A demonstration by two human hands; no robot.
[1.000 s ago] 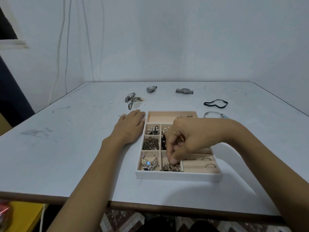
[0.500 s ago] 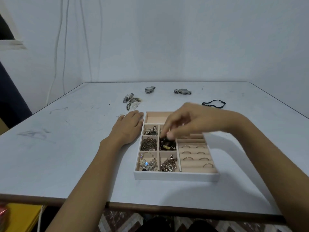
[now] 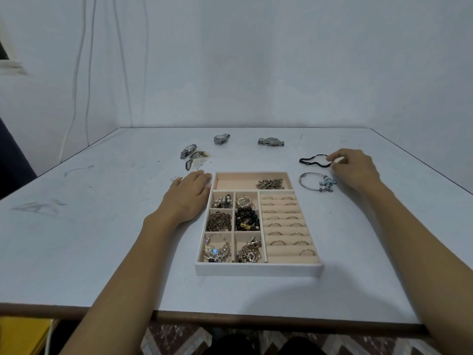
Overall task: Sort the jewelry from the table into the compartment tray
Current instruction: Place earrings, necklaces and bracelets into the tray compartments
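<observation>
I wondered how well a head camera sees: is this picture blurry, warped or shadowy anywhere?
Head view: soft, dim, bluish light with no glare; a faint shadow lies on the table in front of the tray. Same view: the wide lens seems to bow the table's near edge; fingertips of the right hand by the black bracelet look smeared.

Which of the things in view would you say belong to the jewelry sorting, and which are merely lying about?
Part of the job: compartment tray, black cord bracelet, silver bangle, left watch, middle watch, right watch, loose small pieces, left hand, right hand.

Lying about: wall cables, yellow object at bottom left.
</observation>
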